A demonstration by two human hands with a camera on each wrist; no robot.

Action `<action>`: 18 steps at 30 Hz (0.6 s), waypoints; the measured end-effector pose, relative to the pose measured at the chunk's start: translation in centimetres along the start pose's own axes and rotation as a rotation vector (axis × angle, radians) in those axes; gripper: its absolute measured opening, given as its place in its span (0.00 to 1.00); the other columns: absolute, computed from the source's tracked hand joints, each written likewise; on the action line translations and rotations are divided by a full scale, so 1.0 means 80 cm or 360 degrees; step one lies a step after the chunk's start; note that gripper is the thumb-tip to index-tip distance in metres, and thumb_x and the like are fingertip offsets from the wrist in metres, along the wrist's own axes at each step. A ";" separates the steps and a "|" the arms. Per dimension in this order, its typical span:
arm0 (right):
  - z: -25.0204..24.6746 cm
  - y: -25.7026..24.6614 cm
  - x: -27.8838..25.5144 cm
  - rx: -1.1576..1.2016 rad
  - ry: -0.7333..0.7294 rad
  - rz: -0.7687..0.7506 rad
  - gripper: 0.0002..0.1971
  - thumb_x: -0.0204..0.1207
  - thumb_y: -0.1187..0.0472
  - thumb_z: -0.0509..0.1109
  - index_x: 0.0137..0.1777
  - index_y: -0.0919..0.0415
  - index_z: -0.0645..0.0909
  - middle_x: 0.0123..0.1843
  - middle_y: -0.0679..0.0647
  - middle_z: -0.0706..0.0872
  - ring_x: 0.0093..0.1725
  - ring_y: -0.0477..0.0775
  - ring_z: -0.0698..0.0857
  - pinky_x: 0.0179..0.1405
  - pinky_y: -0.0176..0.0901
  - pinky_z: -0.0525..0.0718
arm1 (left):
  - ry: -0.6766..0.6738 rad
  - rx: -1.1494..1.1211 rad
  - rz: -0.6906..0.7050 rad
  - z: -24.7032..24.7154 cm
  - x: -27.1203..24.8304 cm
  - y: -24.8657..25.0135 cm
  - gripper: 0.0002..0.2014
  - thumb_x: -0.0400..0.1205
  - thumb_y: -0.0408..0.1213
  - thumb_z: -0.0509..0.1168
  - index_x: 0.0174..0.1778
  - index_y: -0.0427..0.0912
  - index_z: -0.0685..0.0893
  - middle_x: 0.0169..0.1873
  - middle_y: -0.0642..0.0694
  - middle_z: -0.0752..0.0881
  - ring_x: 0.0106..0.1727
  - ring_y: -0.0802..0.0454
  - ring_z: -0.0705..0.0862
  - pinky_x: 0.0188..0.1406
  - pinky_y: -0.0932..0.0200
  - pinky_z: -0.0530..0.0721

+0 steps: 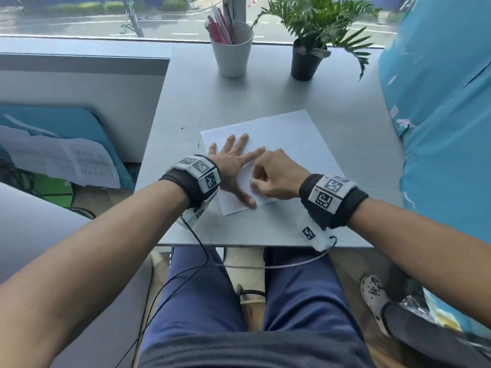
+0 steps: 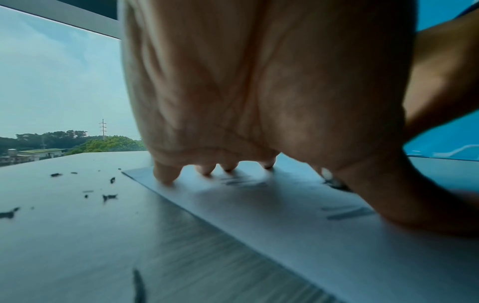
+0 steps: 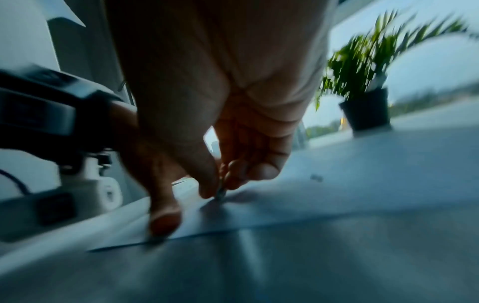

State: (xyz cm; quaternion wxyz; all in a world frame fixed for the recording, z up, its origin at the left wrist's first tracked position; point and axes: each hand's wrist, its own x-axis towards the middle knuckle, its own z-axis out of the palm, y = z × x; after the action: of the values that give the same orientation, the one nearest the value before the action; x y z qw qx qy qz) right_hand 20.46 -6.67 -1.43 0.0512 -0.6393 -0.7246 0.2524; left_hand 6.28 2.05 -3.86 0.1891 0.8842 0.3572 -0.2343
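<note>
A white sheet of paper (image 1: 287,134) lies tilted on the grey desk (image 1: 265,91). My left hand (image 1: 236,163) rests flat on its left part with straight, spread fingers and the thumb stretched toward the near edge. In the left wrist view the fingertips (image 2: 166,178) press the paper (image 2: 285,235), which carries faint smudged grey marks. My right hand (image 1: 253,183) sits beside the left thumb, its fingers curled. In the right wrist view, which is blurred, the right hand (image 3: 217,189) pinches a small dark thing (image 3: 221,193) whose tip touches the paper (image 3: 324,201). What that thing is cannot be made out.
A white cup of pens (image 1: 232,54) and a black-potted plant (image 1: 305,59) stand at the desk's far edge by the window. Dark crumbs (image 1: 184,127) lie left of the paper. Blue fabric (image 1: 438,128) borders the right side. A partition (image 1: 79,83) borders the left.
</note>
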 end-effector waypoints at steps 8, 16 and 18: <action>-0.001 -0.012 -0.007 0.0011 -0.0044 -0.0023 0.08 0.71 0.59 0.74 0.38 0.64 0.90 0.35 0.57 0.90 0.36 0.54 0.88 0.40 0.47 0.87 | -0.0007 0.0006 0.0009 0.000 0.000 0.000 0.72 0.54 0.75 0.76 0.83 0.66 0.31 0.82 0.47 0.23 0.82 0.40 0.24 0.79 0.26 0.33; -0.014 0.001 0.009 -0.0022 0.0098 0.0072 0.08 0.68 0.59 0.74 0.35 0.63 0.90 0.34 0.56 0.90 0.35 0.52 0.87 0.38 0.44 0.87 | -0.0005 0.0016 -0.0007 -0.001 -0.001 0.000 0.73 0.53 0.76 0.76 0.83 0.65 0.32 0.82 0.47 0.23 0.83 0.41 0.25 0.79 0.27 0.34; -0.002 -0.012 -0.002 -0.0024 -0.0076 -0.0041 0.09 0.69 0.58 0.74 0.34 0.62 0.90 0.33 0.55 0.90 0.32 0.49 0.86 0.36 0.43 0.85 | -0.0003 0.0027 0.0001 0.000 0.000 0.000 0.73 0.53 0.76 0.76 0.83 0.66 0.32 0.82 0.47 0.23 0.82 0.41 0.24 0.79 0.27 0.33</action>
State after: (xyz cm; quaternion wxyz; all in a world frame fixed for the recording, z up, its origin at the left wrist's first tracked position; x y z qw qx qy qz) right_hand 19.73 -6.83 -0.81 0.0324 -0.6242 -0.7356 0.2613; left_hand 6.26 2.06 -3.87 0.1821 0.8856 0.3549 -0.2382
